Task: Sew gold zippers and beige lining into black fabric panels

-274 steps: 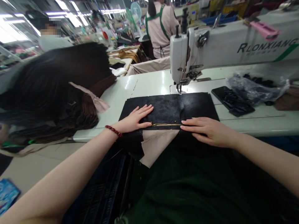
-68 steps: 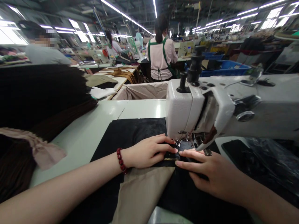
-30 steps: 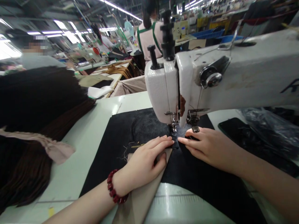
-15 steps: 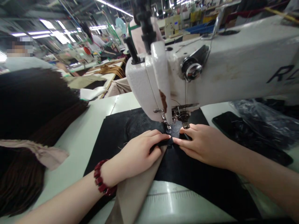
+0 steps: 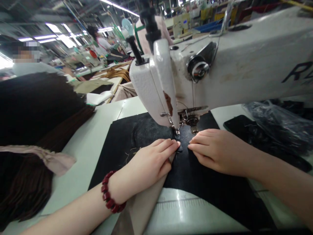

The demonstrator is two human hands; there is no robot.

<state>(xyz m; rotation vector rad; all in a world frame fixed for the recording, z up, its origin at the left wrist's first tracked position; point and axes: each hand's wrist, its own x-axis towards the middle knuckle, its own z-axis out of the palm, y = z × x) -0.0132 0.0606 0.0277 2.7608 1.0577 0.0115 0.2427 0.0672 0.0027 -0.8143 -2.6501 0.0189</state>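
The hands rest palm down, apart, fingers outstretched: the left hand (image 5: 156,156) presses beige cloth (image 5: 148,205) and the end of a dark strip (image 5: 180,149) onto the black sheet (image 5: 193,178), while the right hand (image 5: 215,150) lies flat on that sheet to the right. The black sheet spreads across the pale desk (image 5: 110,119), passing beneath the presser foot (image 5: 177,132) of a white sewing machine (image 5: 234,65), with dark pieces (image 5: 36,104) stacked at left.
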